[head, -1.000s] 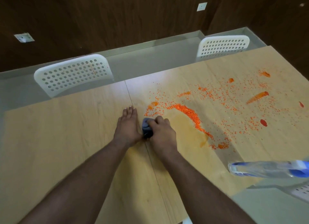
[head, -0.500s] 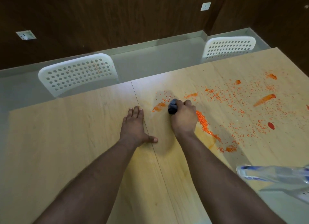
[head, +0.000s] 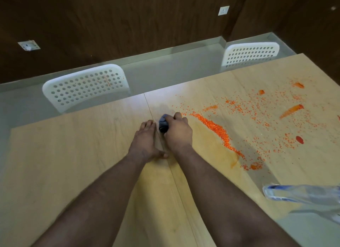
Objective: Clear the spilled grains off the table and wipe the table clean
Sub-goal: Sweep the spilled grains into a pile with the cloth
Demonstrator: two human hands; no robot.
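Orange grains (head: 217, 128), blue cloth (head: 163, 122), white perforated chairs (head: 86, 84)
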